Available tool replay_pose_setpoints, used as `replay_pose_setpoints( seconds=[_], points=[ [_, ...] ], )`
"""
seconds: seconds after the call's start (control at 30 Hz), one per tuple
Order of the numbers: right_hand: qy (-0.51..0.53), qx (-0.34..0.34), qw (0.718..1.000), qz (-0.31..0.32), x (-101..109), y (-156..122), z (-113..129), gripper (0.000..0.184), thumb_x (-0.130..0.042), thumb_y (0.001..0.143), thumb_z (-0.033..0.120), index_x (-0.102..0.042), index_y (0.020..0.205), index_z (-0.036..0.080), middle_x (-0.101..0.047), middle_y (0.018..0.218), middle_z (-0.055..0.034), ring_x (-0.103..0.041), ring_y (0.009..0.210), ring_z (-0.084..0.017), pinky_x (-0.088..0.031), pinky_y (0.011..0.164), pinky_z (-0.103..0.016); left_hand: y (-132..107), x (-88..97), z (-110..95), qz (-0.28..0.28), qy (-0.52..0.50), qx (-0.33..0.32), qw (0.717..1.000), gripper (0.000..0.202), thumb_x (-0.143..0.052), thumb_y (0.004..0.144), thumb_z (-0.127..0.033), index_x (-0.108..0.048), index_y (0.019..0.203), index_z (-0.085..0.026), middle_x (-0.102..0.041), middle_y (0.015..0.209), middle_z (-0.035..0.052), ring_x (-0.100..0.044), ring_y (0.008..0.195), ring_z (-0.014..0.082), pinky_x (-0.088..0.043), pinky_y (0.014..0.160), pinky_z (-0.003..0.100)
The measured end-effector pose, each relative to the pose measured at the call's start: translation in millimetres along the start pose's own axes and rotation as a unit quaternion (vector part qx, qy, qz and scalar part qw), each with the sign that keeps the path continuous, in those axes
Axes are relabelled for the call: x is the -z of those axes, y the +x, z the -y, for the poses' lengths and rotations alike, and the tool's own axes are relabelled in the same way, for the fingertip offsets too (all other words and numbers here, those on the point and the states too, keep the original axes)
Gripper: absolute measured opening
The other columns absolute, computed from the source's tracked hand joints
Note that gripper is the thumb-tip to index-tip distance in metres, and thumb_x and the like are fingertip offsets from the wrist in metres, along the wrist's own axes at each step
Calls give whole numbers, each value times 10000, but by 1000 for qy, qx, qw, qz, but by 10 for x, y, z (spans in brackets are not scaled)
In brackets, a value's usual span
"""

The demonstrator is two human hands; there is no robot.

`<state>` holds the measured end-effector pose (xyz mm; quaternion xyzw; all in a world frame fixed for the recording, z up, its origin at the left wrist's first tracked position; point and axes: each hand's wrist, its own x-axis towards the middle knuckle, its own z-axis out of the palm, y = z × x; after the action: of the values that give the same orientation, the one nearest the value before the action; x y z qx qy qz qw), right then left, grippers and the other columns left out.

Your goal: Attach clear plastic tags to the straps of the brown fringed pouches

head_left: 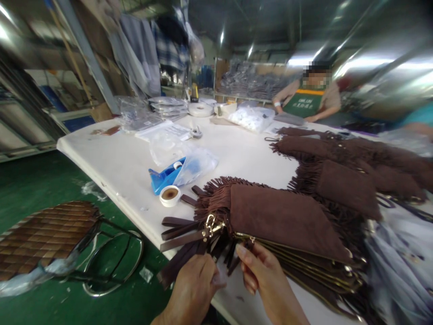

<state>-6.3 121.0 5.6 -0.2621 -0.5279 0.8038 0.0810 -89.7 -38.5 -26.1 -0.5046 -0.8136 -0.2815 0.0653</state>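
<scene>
right hand [259, 271] pinches zipper [241, 235] on pouch [280, 214]; tub [169, 196] left of pouch; from here i can't tell what curled left hand [193, 285] grips.

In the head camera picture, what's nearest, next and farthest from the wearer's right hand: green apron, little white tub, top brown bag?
1. Top brown bag, right beside the right hand.
2. White tub, on the table, to the left.
3. Green apron, across the table.
</scene>
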Motion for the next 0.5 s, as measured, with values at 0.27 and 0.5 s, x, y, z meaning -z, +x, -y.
replay_pose_setpoints(
  seconds=[0.27, 0.5],
  points=[
    [-18, 13, 1000, -13, -34, 18, -2, 396, -715, 779, 538, -546, 775, 180, -403, 514, 108, -285, 344, -16, -278, 341, -155, 37, -9, -45, 14, -68, 41, 997, 247, -704, 845, -279, -498, 741, -191, -569, 722, -15, -537, 682, 184, -370, 606, 279],
    [-63, 11, 998, -10, 29, 8, 20, 403, -692, 789, 545, -570, 802, 161, -421, 520, 99, -289, 361, -23, -249, 354, -165, 109, -24, -178, 69, -356, 272, 891, 283, -733, 775, -345, -529, 682, -172, -544, 645, -37, -513, 640, 144, -342, 593, 239]
  ],
)
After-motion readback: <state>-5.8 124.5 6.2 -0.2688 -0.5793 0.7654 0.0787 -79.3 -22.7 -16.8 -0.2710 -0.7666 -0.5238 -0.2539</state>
